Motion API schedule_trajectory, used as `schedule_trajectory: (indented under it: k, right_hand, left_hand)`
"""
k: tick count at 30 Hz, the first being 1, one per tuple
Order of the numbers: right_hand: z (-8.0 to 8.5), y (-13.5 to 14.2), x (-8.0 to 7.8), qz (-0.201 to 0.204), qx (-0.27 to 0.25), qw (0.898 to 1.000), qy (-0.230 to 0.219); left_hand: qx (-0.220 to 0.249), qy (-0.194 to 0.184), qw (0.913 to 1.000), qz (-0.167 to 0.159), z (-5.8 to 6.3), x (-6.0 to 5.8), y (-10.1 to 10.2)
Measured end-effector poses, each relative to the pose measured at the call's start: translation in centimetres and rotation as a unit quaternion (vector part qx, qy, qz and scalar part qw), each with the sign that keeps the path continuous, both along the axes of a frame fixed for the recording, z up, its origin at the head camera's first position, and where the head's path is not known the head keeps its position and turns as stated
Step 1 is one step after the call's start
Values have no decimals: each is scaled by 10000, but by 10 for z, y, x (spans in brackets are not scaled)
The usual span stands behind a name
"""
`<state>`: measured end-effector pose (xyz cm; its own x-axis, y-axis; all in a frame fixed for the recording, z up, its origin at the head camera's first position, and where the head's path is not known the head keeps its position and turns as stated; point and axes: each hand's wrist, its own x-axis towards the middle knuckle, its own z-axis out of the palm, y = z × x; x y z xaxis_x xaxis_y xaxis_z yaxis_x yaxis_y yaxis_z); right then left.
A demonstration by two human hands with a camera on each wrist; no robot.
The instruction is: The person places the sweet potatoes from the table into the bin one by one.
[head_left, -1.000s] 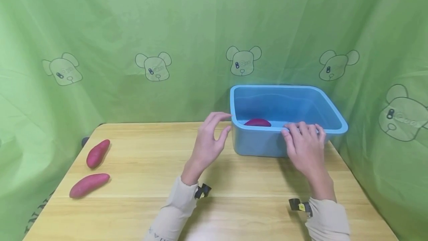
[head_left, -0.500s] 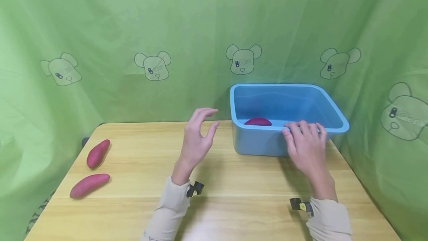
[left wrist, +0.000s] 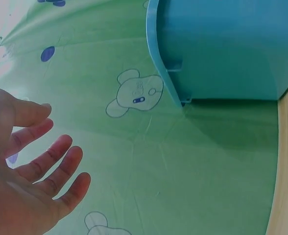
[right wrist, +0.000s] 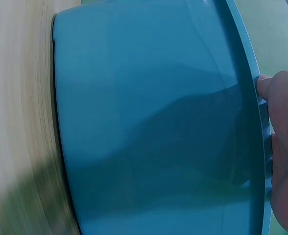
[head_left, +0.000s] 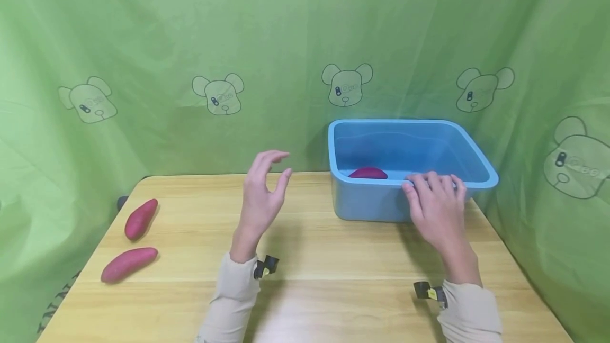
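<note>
My left hand (head_left: 259, 200) hangs above the table with fingers spread and loosely bent, holding nothing; the left wrist view shows its bare palm and fingers (left wrist: 60, 166). To its right stands a blue plastic bin (head_left: 369, 200). My right hand (head_left: 439, 213) grips the bin's near rim, with fingers bent over the edge and the thumb at the outer side. Inside the bin lies a purple-red sweet potato (head_left: 369, 173), partly hidden by the front wall. Two more sit at the table's left side: an upper sweet potato (head_left: 141, 219) and a lower sweet potato (head_left: 128, 264).
The wooden table (head_left: 324, 263) carries all of these. Behind it and along both sides hangs a green curtain (head_left: 276, 30) printed with bear heads. The bin stands at the table's back right, close to the curtain.
My left hand has moved leftward, away from the bin's left edge. The right hand has stayed on the rim, and the sweet potatoes lie where they were.
</note>
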<state>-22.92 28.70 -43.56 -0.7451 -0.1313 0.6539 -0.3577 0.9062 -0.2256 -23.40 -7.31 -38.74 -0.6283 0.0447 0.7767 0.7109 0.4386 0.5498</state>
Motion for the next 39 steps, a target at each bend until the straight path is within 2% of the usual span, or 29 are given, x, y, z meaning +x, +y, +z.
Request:
schedule_trajectory:
  k: [9,15,25,39]
  right_hand:
    - [0,0,0,9,29,10000,22]
    - [3,-1,1,-7,40,10000,10]
    - [3,-1,3,-25,40,10000,-43]
    - [1,0,1,15,19,10000,3]
  left_hand:
    - [146,124,9990,416,2,-3,-24]
    - [316,80,9976,612,5,-4,-39]
    - [509,-8,9933,1034,3,-6,-61]
    - [609,-160,9881,1405,0,-6,-80]
